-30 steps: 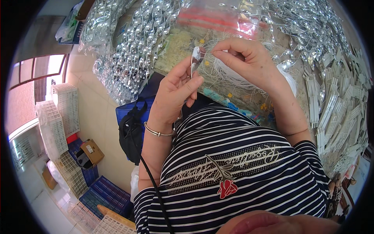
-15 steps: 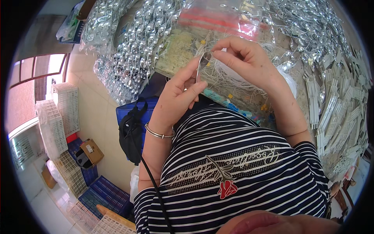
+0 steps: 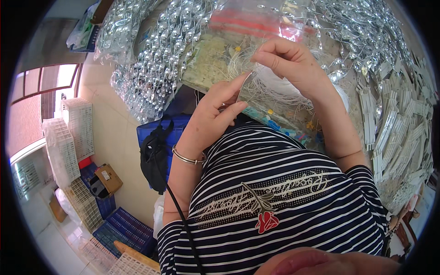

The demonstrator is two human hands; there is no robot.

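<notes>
Small metal thread snips (image 3: 246, 84) sit in my left hand (image 3: 207, 112), between its thumb and fingers, with the blades pointing up toward the right hand. My right hand (image 3: 293, 68) is held slightly higher and to the right, thumb and forefinger pinched together. Whatever is in that pinch is too fine to make out. A short gap separates the blade tips from the right fingertips. Below and behind the right hand lies a loose coil of thin white line (image 3: 275, 87) on the worn table (image 3: 201, 68).
Strands of shiny silver twisted pieces (image 3: 169, 41) cover the table's far left, and more silver strands (image 3: 362, 27) the far right. Bundles of flat whitish strips (image 3: 394, 123) heap at the right. A clear bag with a red band (image 3: 261, 23) lies behind. Plastic crates (image 3: 123, 224) stand at left.
The snips have turned so that they show edge-on, and their blades have moved away from the right fingertips. My right hand has shifted slightly up and right.
</notes>
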